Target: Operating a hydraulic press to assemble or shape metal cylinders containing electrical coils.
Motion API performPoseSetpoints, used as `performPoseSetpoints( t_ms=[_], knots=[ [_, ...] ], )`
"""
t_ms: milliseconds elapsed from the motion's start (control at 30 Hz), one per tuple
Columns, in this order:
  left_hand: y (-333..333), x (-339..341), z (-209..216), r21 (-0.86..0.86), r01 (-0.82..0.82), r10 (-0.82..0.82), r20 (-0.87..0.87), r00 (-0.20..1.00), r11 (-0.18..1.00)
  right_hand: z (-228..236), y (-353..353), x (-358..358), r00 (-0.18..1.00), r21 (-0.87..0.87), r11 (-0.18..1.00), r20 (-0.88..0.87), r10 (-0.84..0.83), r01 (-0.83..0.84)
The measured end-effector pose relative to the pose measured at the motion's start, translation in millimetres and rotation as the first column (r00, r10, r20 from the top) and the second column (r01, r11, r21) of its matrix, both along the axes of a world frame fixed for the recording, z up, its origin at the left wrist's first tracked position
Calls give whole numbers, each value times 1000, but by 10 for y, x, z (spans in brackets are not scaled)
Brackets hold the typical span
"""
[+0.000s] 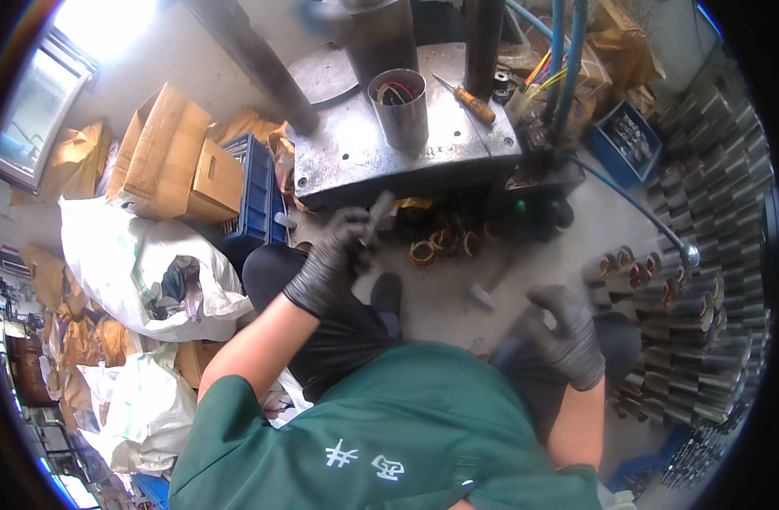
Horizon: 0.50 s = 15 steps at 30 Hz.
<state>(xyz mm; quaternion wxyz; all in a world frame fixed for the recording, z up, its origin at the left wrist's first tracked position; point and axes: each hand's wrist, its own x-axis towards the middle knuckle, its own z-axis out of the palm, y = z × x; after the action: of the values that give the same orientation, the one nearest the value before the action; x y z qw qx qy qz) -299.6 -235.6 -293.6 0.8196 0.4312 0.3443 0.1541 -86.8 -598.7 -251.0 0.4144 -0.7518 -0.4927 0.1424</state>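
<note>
Both of my hands wear black gloves. My left hand (332, 262) is raised in front of the press, its fingers curled round a narrow grey metal piece (379, 212) that is smeared by motion. My right hand (568, 333) hovers over my right thigh, blurred, with thumb and fingers apart and nothing visible between them. A metal cylinder (404, 127) with coloured wires inside stands upright on the press's steel plate (330, 170). Beside it lies a screwdriver (470, 102) with a wooden handle. A blurred hammer-like shape (483, 296) shows between my hands, apart from the right one.
Several copper-wound rings (423, 252) lie on the floor under the press. Rows of metal tubes (704, 221) stack up at the right, near a blue bin (628, 144) of small parts. Cardboard boxes (164, 153), a blue crate (258, 200) and white sacks (109, 255) fill the left.
</note>
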Motion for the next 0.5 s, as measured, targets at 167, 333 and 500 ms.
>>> performPoseSetpoints(
  t_ms=[167, 333, 500],
  knots=[
    [-327, 208, -1123, -399, 68, -240, -399, 885, 914, 4, 51, 37, 996, 6, 998, 56, 66, -66],
    [81, 743, -2527, 398, 632, -278, -653, 704, 665, -34, 98, 9, 995, -3, 997, 58, 76, -76],
    [819, 1291, -3397, 641, 709, 10, -744, 668, 294, -43, 80, -2, 994, -52, 997, 82, 69, -65]
  ],
)
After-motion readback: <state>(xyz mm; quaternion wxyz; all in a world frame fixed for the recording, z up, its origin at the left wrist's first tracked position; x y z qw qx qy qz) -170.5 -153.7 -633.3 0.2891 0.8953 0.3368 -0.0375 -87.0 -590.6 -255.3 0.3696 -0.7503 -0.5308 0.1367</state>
